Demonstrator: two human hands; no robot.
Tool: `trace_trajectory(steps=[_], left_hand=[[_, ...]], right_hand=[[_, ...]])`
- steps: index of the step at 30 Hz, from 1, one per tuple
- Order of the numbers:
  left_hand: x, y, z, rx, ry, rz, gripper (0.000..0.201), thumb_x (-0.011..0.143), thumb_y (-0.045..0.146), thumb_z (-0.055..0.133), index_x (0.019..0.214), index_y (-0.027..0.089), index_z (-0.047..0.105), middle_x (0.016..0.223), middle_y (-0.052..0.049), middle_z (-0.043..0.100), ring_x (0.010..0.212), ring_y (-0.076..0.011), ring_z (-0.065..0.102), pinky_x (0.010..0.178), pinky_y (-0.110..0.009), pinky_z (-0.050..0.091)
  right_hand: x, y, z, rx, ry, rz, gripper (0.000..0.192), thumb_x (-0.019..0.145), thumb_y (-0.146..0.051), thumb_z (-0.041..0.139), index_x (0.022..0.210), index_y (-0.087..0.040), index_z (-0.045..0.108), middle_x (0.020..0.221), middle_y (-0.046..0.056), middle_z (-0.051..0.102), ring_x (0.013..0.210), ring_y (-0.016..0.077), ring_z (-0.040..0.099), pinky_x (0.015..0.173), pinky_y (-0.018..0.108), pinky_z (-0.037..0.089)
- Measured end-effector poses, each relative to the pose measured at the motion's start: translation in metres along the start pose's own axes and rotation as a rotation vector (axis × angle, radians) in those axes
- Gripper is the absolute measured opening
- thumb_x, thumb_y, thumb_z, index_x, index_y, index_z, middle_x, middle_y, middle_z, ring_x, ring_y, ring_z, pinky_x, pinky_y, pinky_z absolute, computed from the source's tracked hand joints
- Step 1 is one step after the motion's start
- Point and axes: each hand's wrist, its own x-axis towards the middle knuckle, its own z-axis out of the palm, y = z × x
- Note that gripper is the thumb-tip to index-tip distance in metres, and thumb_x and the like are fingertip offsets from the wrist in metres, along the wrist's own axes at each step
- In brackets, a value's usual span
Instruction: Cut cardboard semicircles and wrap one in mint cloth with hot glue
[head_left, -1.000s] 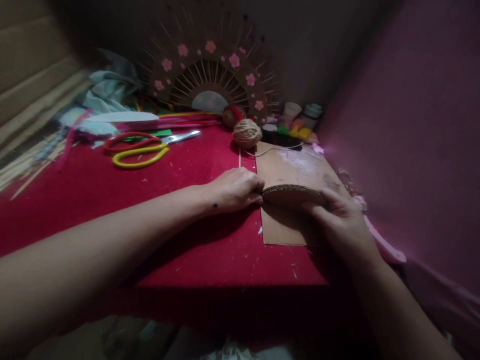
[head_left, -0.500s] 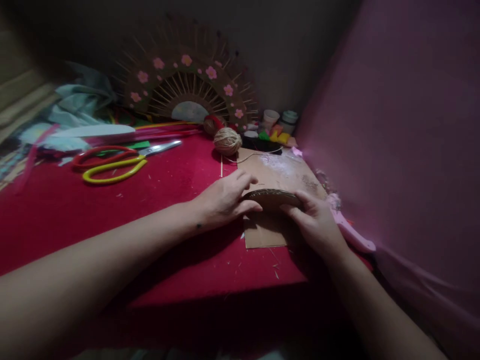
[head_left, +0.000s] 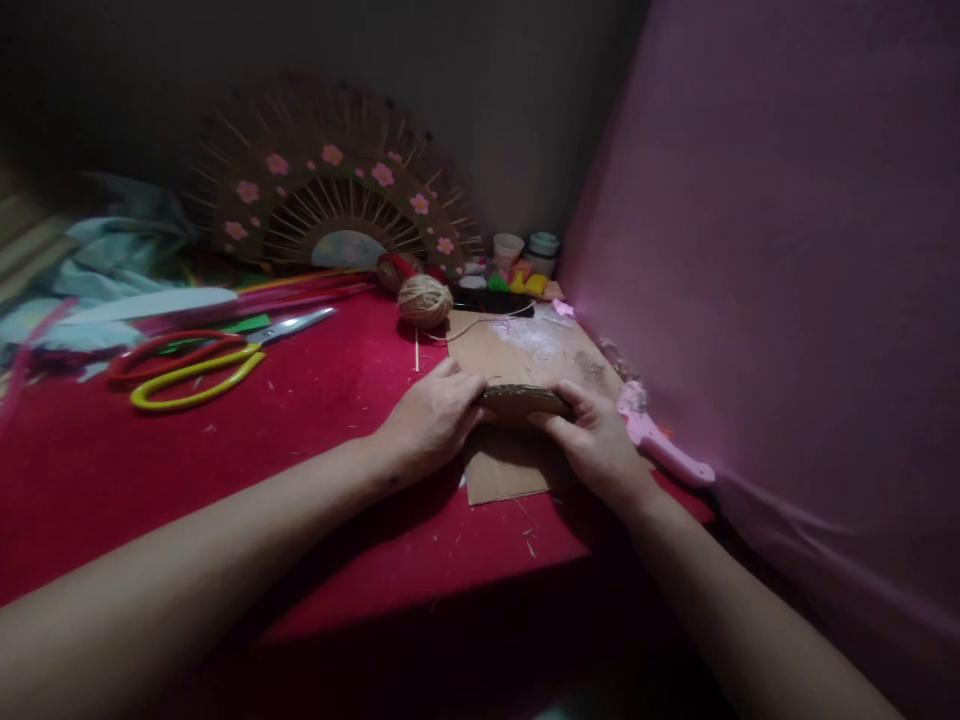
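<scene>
Between my two hands is a curved-edged piece of corrugated cardboard (head_left: 517,408), its ridged edge facing up. My left hand (head_left: 439,412) is closed on its left end, thumb in front and fingers behind. My right hand (head_left: 600,435) pinches the right end the same way. Beneath it lies a flat cardboard sheet (head_left: 499,470) with whitish smears toward its far part. A ball of twine (head_left: 424,301) rests beyond my left hand, and its loose strand trails over the sheet.
Scissors (head_left: 199,371) with red and yellow handles lie at left on the red cloth (head_left: 337,580). A flower-decorated stick fan (head_left: 337,190) stands at the back. Small pots (head_left: 541,252) and coloured lumps sit at back right. A pink-handled tool (head_left: 675,455) lies by the pink curtain (head_left: 772,250).
My left hand, whose fingers were apart at the cardboard's left end, has closed on it. The cardboard appears more level, and the whole view has shifted a little.
</scene>
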Motion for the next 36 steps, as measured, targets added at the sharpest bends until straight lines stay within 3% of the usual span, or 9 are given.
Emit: trace_trajectory(steps=[5, 8, 11, 13, 16, 20, 26, 31, 36], left_hand=[[-0.002, -0.005, -0.033, -0.233, 0.000, -0.059, 0.013, 0.087, 0.023, 0.045, 0.077, 0.018, 0.051, 0.071, -0.002, 0.054, 0.064, -0.0151, 0.047, 0.060, -0.027, 0.039], [-0.004, -0.014, -0.061, -0.452, 0.060, -0.178, 0.014, 0.086, 0.029, 0.049, 0.081, 0.018, 0.056, 0.074, -0.001, 0.059, 0.068, -0.0148, 0.052, 0.062, -0.026, 0.041], [-0.006, -0.023, -0.080, -0.654, 0.210, -0.316, 0.014, 0.083, 0.031, 0.054, 0.084, 0.018, 0.058, 0.077, -0.001, 0.061, 0.072, -0.0152, 0.054, 0.064, -0.026, 0.043], [-0.007, -0.027, -0.085, -0.739, 0.292, -0.373, 0.015, 0.081, 0.030, 0.055, 0.085, 0.016, 0.059, 0.075, 0.000, 0.060, 0.069, -0.0144, 0.053, 0.063, -0.026, 0.043], [-0.008, -0.029, -0.083, -0.835, 0.305, -0.368, 0.016, 0.079, 0.030, 0.056, 0.085, 0.015, 0.059, 0.073, 0.000, 0.059, 0.068, -0.0138, 0.051, 0.063, -0.026, 0.042], [-0.009, -0.032, -0.073, -0.945, 0.257, -0.346, 0.017, 0.080, 0.030, 0.058, 0.089, 0.016, 0.060, 0.079, -0.001, 0.061, 0.072, -0.0142, 0.054, 0.066, -0.026, 0.044], [-0.007, -0.038, -0.071, -1.007, 0.176, -0.361, 0.025, 0.081, 0.027, 0.061, 0.103, 0.015, 0.061, 0.091, -0.004, 0.067, 0.083, -0.0164, 0.061, 0.075, -0.028, 0.049], [-0.012, -0.032, -0.074, -0.802, 0.288, -0.227, 0.068, 0.083, 0.029, 0.065, 0.144, 0.031, 0.034, 0.125, -0.006, 0.060, 0.108, -0.0209, 0.060, 0.091, -0.033, 0.050], [-0.018, -0.029, -0.071, -0.478, 0.362, -0.096, 0.048, 0.091, 0.028, 0.056, 0.138, 0.033, 0.047, 0.137, -0.002, 0.055, 0.126, -0.0237, 0.051, 0.107, -0.035, 0.040]], right_hand=[[0.014, -0.025, 0.001, 0.073, 0.039, -0.090, 0.014, 0.073, -0.022, 0.068, 0.086, -0.023, 0.067, 0.081, -0.001, 0.068, 0.077, 0.0167, 0.061, 0.072, 0.030, 0.048], [0.035, -0.043, 0.007, 0.341, 0.111, -0.119, 0.033, 0.065, -0.025, 0.076, 0.095, -0.025, 0.064, 0.093, 0.001, 0.069, 0.086, 0.0186, 0.063, 0.078, 0.033, 0.050], [0.055, -0.058, 0.022, 0.657, 0.041, -0.093, 0.043, 0.062, -0.030, 0.076, 0.102, -0.025, 0.061, 0.100, 0.004, 0.069, 0.087, 0.0204, 0.065, 0.074, 0.034, 0.053], [0.062, -0.064, 0.037, 0.755, -0.052, -0.066, 0.041, 0.061, -0.032, 0.076, 0.098, -0.023, 0.063, 0.096, 0.006, 0.068, 0.079, 0.0200, 0.064, 0.065, 0.031, 0.052], [0.064, -0.066, 0.057, 0.770, -0.147, -0.079, 0.026, 0.063, -0.032, 0.078, 0.084, -0.021, 0.067, 0.076, 0.003, 0.066, 0.064, 0.0154, 0.058, 0.054, 0.027, 0.047], [0.065, -0.061, 0.070, 0.745, -0.092, -0.115, 0.021, 0.068, -0.033, 0.077, 0.082, -0.020, 0.068, 0.067, 0.001, 0.062, 0.056, 0.0139, 0.054, 0.050, 0.028, 0.044], [0.063, -0.057, 0.071, 0.713, -0.008, -0.076, 0.019, 0.066, -0.031, 0.076, 0.079, -0.019, 0.069, 0.062, -0.001, 0.061, 0.053, 0.0131, 0.052, 0.045, 0.027, 0.040], [0.052, -0.064, 0.073, 0.680, -0.091, -0.059, 0.020, 0.072, -0.032, 0.072, 0.089, -0.020, 0.072, 0.067, -0.002, 0.066, 0.056, 0.0114, 0.054, 0.051, 0.025, 0.042], [0.042, -0.067, 0.077, 0.675, -0.160, -0.058, 0.016, 0.076, -0.034, 0.069, 0.077, -0.017, 0.070, 0.065, 0.000, 0.065, 0.060, 0.0116, 0.056, 0.056, 0.024, 0.043]])
